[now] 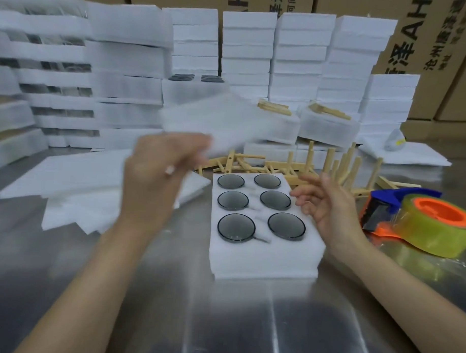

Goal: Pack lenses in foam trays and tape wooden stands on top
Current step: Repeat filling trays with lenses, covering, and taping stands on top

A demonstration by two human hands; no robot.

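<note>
foam tray: six dark round lenses seated | left hand: fingers pinch blurred foam sheet | right hand: fingers relaxed, holding nothing

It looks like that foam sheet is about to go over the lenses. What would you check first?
1. All six pockets of the foam tray hold a lens: ok.
2. Foam sheet gripped by the left hand: ok.
3. Right hand open at the tray's right edge, touching no lens: ok.
4. Sheet squared over the tray: not ok, it hangs tilted behind it.
5. Lenses clean: cannot tell.
6. Wooden stands and tape dispenser close by: ok.
</note>
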